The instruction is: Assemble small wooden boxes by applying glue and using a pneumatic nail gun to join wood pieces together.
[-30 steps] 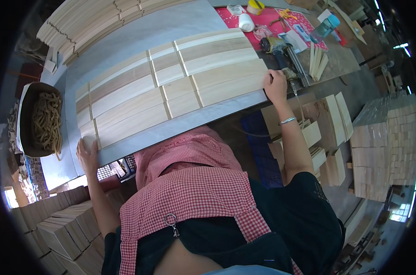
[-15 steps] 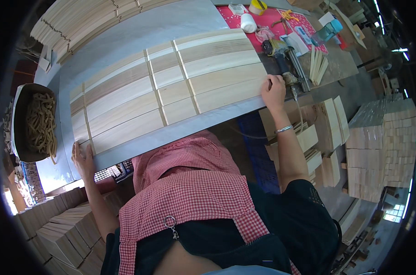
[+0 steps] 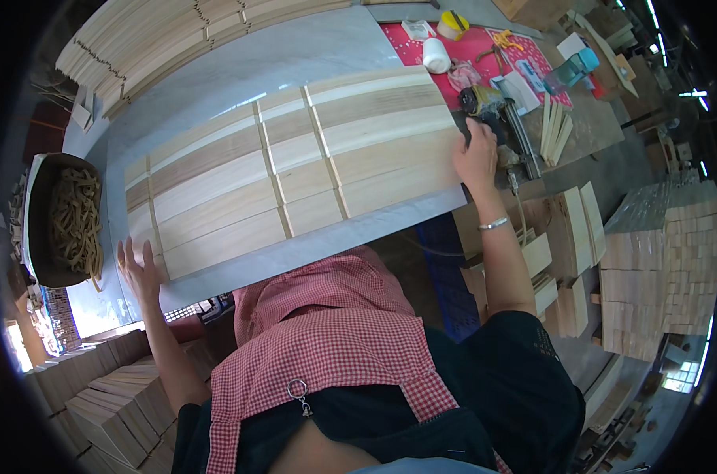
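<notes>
On the pale table (image 3: 295, 59), between the two hands, lie the boards (image 3: 216, 193), flat and side by side, a little back from the near edge. The left hand (image 3: 141, 272) is at their near left corner, with its fingers spread apart. The right hand (image 3: 477, 158) is at their right end; its thumb stands apart from its bent fingers. Whether it presses on the wood, I cannot tell.

The boards are of light, smooth wood, mostly cream, and one strip is more brown. Three narrow grooves (image 3: 329, 162) run across them, one near the left end and two closer together around the middle.

Just beyond the right hand lies a power tool (image 3: 485, 99), next to a pink sheet (image 3: 406, 51) with white spots at its side. On this sheet is a small blue and white packet (image 3: 532, 75); its print is too small for reading. At the far left stands a box (image 3: 36, 237) with tan bands (image 3: 75, 225) inside.
</notes>
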A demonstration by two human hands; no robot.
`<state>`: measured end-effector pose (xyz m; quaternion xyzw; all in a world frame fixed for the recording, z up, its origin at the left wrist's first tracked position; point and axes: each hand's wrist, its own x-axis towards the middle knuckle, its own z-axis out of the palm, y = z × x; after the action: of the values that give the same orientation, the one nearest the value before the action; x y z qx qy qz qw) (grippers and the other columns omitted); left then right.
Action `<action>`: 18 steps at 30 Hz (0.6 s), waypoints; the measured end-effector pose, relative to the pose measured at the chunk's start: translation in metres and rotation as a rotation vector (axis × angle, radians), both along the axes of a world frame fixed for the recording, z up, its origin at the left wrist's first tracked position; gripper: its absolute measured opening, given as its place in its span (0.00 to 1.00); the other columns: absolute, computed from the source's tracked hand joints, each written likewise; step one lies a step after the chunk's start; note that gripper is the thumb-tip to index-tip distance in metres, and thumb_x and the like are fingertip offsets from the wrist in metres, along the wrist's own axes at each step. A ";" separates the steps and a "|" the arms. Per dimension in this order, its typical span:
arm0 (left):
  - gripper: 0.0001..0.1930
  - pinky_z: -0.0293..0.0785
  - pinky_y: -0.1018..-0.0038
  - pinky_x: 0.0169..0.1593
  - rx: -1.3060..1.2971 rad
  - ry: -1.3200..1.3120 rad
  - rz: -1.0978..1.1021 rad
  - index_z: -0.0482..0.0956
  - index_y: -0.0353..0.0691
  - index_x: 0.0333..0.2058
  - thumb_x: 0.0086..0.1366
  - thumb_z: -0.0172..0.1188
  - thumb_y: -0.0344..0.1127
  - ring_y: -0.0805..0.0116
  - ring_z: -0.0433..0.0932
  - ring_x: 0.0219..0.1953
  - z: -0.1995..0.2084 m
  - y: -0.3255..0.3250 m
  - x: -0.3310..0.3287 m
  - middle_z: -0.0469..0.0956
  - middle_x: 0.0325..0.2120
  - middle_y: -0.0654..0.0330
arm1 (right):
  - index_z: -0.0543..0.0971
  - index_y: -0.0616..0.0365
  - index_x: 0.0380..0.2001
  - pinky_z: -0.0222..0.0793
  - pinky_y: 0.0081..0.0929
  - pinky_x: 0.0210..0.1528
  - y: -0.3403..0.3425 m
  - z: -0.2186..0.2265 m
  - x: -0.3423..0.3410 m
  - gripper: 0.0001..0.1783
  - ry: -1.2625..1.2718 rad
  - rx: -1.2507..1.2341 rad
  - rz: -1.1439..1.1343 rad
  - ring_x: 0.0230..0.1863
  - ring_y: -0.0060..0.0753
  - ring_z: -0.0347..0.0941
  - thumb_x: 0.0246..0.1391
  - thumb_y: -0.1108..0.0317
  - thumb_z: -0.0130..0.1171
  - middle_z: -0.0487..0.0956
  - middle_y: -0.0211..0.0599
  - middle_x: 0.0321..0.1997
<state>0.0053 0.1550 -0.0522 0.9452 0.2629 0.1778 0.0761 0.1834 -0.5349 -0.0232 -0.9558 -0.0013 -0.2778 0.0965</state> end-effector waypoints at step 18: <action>0.32 0.65 0.53 0.63 -0.013 0.094 0.075 0.70 0.35 0.63 0.72 0.50 0.56 0.42 0.68 0.60 0.006 -0.004 0.140 0.70 0.62 0.44 | 0.80 0.65 0.33 0.73 0.45 0.46 0.049 -0.017 0.123 0.14 0.069 0.090 -0.148 0.37 0.57 0.75 0.60 0.64 0.53 0.77 0.54 0.37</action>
<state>0.1458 0.1514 -0.0462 0.9416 0.3024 0.1341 0.0630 0.3067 -0.4859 -0.0398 -0.9569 0.0851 -0.2509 0.1186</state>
